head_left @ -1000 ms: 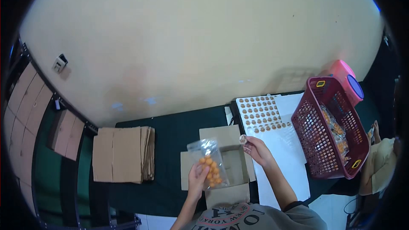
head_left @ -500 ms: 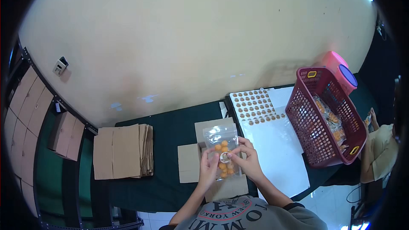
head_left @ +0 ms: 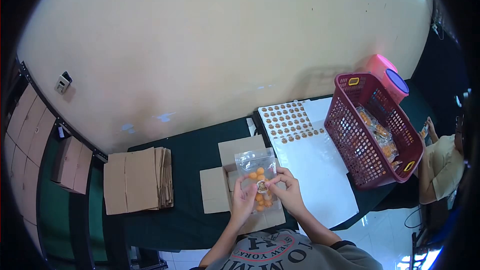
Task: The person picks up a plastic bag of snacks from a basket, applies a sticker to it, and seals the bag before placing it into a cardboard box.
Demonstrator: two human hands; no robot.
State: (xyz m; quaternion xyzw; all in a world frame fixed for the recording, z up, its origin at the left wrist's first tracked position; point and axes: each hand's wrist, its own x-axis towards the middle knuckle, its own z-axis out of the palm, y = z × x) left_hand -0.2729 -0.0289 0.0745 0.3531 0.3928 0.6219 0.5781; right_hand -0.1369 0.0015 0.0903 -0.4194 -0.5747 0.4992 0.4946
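Observation:
A clear zip pouch with several round orange snack balls inside is held up in front of my body. On its front is a round printed sticker. My left hand grips the pouch's left side, thumb against the sticker's left edge. Gripping the right side is my right hand, its thumb on the sticker's right edge and its fingers partly hidden behind the pouch. Below the pouch lies an open cardboard box with spread flaps; the pouch and hands hide much of its inside.
Flattened cardboard boxes are stacked on the dark green cloth at left. A sheet of round stickers lies right of the box. Beyond stands a maroon basket holding filled pouches. Another person is at far right.
The whole view has shifted slightly as the head moved. Both hands keep hold of the pouch, with the thumbs still at the sticker.

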